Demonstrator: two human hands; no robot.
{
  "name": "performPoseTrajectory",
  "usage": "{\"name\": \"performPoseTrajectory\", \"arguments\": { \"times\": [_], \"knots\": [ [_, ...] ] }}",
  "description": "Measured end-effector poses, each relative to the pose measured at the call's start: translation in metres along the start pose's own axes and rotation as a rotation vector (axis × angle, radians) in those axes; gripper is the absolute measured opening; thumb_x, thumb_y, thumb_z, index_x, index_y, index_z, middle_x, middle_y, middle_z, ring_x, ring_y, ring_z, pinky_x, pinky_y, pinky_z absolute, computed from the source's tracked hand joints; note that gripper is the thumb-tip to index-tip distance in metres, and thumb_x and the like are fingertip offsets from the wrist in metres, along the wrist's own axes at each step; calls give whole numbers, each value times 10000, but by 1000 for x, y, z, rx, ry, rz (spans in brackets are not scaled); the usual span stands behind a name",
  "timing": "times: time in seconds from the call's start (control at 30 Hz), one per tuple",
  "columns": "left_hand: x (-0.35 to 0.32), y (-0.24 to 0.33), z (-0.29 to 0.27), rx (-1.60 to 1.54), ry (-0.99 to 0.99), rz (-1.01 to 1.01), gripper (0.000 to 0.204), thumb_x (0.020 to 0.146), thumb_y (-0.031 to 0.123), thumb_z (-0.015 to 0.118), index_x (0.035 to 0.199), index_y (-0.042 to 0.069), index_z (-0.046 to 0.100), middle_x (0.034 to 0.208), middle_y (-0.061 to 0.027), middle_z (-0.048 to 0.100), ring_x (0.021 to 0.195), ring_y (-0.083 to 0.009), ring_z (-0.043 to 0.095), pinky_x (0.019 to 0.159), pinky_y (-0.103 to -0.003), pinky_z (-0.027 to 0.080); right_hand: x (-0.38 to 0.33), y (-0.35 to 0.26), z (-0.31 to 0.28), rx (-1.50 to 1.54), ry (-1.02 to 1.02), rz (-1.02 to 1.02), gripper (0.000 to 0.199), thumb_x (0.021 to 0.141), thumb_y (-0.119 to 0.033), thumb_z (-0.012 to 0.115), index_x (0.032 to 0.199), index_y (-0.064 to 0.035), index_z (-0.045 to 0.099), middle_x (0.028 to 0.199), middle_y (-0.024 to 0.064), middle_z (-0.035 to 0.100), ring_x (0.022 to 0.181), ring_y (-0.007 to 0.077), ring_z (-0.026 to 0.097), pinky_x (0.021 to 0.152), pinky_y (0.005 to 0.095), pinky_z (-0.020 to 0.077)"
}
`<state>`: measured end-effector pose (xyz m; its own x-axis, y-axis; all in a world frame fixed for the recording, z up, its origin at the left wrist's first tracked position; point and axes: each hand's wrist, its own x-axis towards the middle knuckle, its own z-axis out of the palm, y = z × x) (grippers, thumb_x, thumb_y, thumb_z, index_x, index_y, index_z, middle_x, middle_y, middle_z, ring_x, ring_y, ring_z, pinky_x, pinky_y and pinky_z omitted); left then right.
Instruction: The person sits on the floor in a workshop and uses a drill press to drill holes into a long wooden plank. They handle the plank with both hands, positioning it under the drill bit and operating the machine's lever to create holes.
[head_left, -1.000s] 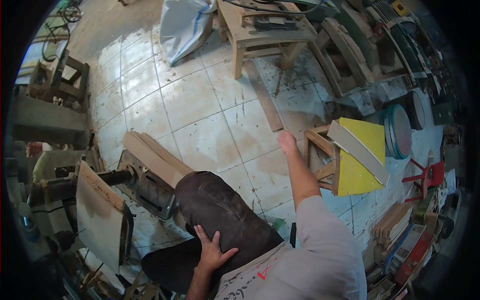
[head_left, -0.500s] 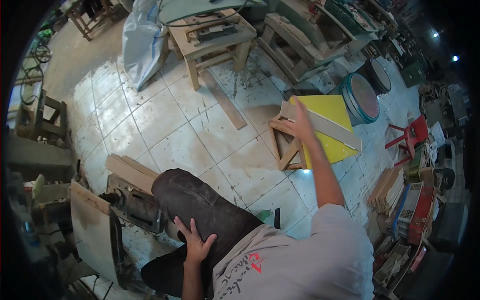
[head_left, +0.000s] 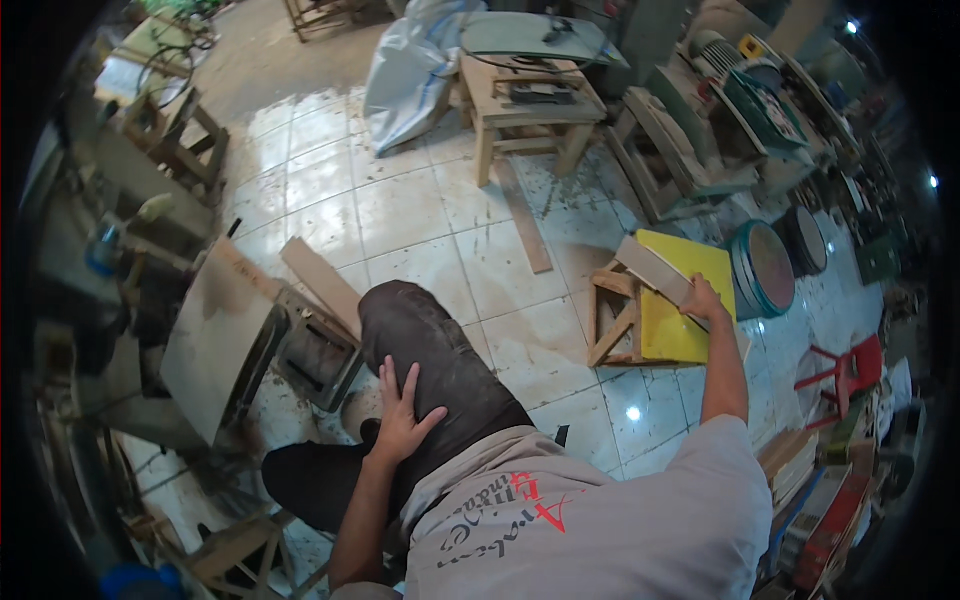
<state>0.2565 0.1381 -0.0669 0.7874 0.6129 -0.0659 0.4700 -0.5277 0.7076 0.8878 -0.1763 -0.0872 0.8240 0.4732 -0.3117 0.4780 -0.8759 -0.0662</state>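
Observation:
My right hand (head_left: 704,301) is closed around the middle of a narrow, pale wooden board (head_left: 650,269), with its fingers over the edge. The board lies slantwise above a yellow panel (head_left: 668,332), which rests on a small wooden stool-like frame (head_left: 607,338); whether board and panel touch, I cannot tell. My left hand (head_left: 402,428) lies on my thigh in dark trousers, fingers spread and holding nothing. Left of that knee stands a machine with a flat, dusty table (head_left: 222,335). Beside it, flat board pieces (head_left: 322,282) lean by the knee.
Two lidded buckets, one teal (head_left: 765,270) and one dark (head_left: 808,242), stand beyond the yellow panel. A wooden table (head_left: 530,108), a white sack (head_left: 408,85) and a plank (head_left: 524,220) on the tiles are ahead. At right is a red chair (head_left: 848,375).
The view has turned, so the scene sits farther right. My right hand has moved from the board's far end to its middle and gripped it. My left hand stays on my thigh.

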Motion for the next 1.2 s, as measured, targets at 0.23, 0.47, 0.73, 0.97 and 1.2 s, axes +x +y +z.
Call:
{"name": "performPoseTrajectory", "arguments": {
  "times": [0.23, 0.47, 0.73, 0.97, 1.2],
  "knots": [
    [3, 9, -26, -238, 126, 26, 641, 952, 336, 663, 1495, 105, 413, 1582, -207, 288, 1444, -395, 319, 1174, -458, 290, -63, -146, -73, 290, 352, -401, 830, 667, -274, 805, 1389, -59, 455, 1207, 212, 586, 1128, 387, 588, 960, 470, 476],
    [43, 29, -39, -629, 205, -25, 455, 996, 270, 622, 1384, 45, 545, 1361, -164, 581, 1275, -274, 550, 1086, -367, 407, -121, -387, -118, 1042, 78, -807, 556, 927, -333, 649, 1369, -44, 476, 1020, 87, 607, 901, 213, 649, 790, 328, 521],
    [29, -36, -76, -1459, 39, -196, 764, 999, 651, 387, 1513, 85, 372, 1425, -99, 520, 1218, -234, 559, 991, -424, 478, -162, -619, 22, 1470, -407, -496, 828, 819, -618, 723, 1274, 6, 424, 1013, 156, 606, 749, 222, 660, 606, 356, 587],
    [-22, -108, -60, -1410, 160, -721, 602, 945, 531, 563, 1261, 19, 566, 1033, -85, 647, 894, -165, 661, 750, -296, 569, -161, -669, 202, 1434, -837, 43, 665, 940, -563, 538, 1221, 39, 548, 1171, 218, 616, 1020, 341, 632, 780, 458, 553],
    [-47, -103, -62, -1592, 179, -640, 602, 941, 505, 535, 1229, -21, 591, 855, -62, 614, 654, -126, 552, 605, -248, 496, -160, -671, 279, 368, -126, -406, 648, 863, -406, 674, 1415, -142, 458, 1323, 165, 510, 1326, 348, 424, 1023, 587, 392]
  ]
}}
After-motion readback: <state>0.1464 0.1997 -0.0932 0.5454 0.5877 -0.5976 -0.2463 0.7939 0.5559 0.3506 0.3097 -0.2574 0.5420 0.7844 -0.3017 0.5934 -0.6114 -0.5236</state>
